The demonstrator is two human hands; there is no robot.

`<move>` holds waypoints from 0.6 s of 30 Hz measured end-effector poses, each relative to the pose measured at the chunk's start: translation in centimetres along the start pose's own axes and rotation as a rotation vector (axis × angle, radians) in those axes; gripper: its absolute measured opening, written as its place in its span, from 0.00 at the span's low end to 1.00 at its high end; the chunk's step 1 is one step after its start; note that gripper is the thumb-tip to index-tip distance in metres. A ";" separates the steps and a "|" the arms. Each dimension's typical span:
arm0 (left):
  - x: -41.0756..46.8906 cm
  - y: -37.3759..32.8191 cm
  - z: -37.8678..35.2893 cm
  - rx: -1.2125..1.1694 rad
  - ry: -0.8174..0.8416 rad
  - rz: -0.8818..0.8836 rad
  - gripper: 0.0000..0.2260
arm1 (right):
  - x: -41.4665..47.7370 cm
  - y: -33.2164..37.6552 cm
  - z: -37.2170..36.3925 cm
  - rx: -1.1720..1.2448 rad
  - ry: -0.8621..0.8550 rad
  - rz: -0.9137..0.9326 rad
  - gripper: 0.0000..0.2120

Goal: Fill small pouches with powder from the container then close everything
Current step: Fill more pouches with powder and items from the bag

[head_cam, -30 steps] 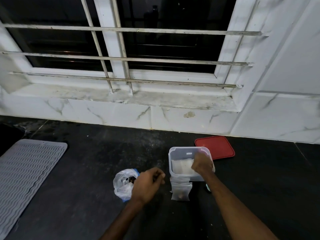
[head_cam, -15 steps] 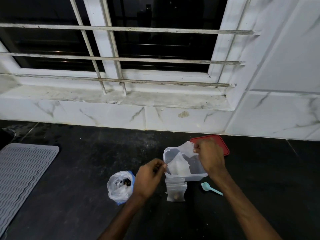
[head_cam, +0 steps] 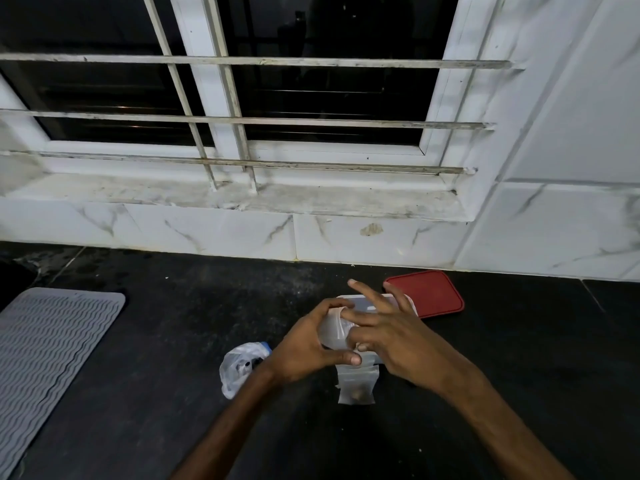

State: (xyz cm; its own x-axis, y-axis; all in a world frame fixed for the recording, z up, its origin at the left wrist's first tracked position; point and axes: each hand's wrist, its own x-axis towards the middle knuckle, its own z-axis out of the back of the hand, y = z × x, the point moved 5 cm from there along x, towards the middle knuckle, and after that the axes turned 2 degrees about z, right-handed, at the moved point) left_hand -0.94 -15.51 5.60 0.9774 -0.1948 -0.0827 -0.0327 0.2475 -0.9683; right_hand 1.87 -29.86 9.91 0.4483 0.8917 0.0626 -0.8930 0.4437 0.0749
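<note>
Black stone counter (head_cam: 173, 341) under a barred window, white marbled tiles behind. Just below the middle of the frame both my hands meet on one small clear pouch (head_cam: 334, 330): my left hand (head_cam: 304, 348) curls round its left side with the thumb underneath, and my right hand (head_cam: 391, 337) pinches its right edge, the other fingers splayed. The pouch lies with its long axis left to right between them, directly in front of the open container (head_cam: 367, 298), whose rim shows just behind my fingers. I judge I'm working the mouth open; the right hand is nearer the powder. The red lid (head_cam: 429, 292) lies to the right of the container, spare pouches (head_cam: 356, 384) below my hands
</note>
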 end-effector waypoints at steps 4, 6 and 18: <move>-0.2 0.5 0.1 0.125 -0.135 -0.038 0.24 | 0.2 0.8 0.1 0.094 0.090 -0.120 0.23; -0.4 0.7 0.0 0.239 -0.228 -0.062 0.20 | 0.2 1.4 0.2 0.223 0.049 -0.201 0.18; -1.7 1.7 -2.0 0.360 -0.118 -0.097 0.26 | 0.1 2.5 -0.2 0.361 0.275 -0.190 0.18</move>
State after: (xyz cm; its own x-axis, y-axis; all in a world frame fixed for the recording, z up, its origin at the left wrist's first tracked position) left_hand -3.11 -16.61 3.62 0.9903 -0.1281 0.0530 0.1158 0.5544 -0.8242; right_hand -0.37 -28.63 9.90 0.5318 0.8101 -0.2470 -0.7042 0.5850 0.4023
